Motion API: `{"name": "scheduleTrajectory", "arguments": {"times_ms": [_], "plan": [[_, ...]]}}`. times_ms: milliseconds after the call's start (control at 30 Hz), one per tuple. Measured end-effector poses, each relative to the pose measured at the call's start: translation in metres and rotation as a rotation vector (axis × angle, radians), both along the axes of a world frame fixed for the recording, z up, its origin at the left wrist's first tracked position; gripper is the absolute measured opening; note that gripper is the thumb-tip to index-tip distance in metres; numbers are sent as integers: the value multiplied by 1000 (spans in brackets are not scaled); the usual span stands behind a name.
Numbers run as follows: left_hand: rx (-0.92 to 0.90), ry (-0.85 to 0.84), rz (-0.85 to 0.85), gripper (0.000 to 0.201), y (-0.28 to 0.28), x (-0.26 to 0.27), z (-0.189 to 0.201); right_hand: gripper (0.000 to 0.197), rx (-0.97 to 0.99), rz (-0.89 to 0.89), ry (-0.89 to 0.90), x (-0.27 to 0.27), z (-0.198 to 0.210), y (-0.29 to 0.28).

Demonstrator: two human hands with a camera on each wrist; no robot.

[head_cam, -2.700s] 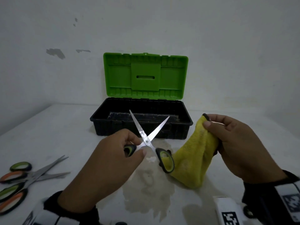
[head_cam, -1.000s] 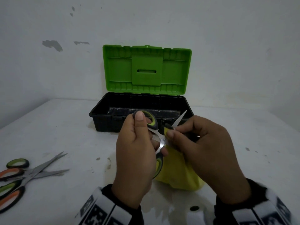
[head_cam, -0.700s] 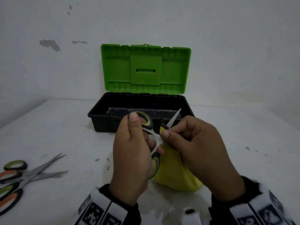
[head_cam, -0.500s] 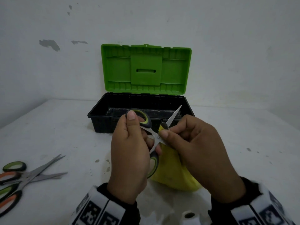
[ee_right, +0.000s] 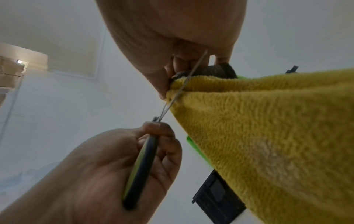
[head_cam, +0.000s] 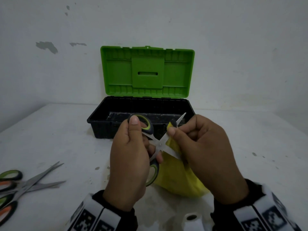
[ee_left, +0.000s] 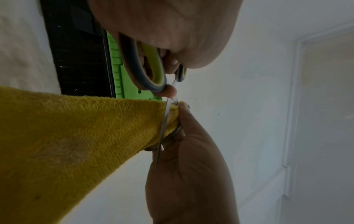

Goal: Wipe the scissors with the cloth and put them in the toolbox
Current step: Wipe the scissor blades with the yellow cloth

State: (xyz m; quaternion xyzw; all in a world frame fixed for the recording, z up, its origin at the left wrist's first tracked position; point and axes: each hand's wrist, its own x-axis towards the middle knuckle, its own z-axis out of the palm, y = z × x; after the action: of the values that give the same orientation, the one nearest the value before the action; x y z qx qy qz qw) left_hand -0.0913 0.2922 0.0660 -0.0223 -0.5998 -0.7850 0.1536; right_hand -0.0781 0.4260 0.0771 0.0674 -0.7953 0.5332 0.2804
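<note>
Both hands raised | left hand (head_cam: 128,165) grips scissors (head_cam: 160,145) | right hand (head_cam: 205,157) pinches cloth (head_cam: 180,180)

Both hands are bare, no gloves or rings that I can see. The left hand (head_cam: 128,165) and right hand (head_cam: 206,157) each come out of a snug black knit sleeve cuff (head_cam: 116,212), with the second dark cuff (head_cam: 233,205) on the right side. Strapped over each forearm is a chunky white plastic wrist band printed with black square fiducial markers (head_cam: 93,220); the matching white marker band (head_cam: 270,219) on the right looks blurrier. The nails look short and plain.
</note>
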Motion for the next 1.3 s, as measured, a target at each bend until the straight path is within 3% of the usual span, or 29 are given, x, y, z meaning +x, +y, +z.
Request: {"name": "scheduleTrajectory", "arguments": {"times_ms": [467,667,833,1033,1300], "plan": [[-12,-5,-57,38,-4,6,-1,23,-62,-128,61,-1,-1,3],[-17,-8,-30,38,-7,6,-1,25,12,-25,32,8,-2,-6],[-53,11,-53,37,-7,9,2,25,-117,-143,54,-1,5,8],[-83,8,-43,39,-11,10,-2,25,-10,-79,55,9,0,-2],[-34,-58,-54,38,-7,12,-3,26,-155,-210,69,-18,7,29]]}}
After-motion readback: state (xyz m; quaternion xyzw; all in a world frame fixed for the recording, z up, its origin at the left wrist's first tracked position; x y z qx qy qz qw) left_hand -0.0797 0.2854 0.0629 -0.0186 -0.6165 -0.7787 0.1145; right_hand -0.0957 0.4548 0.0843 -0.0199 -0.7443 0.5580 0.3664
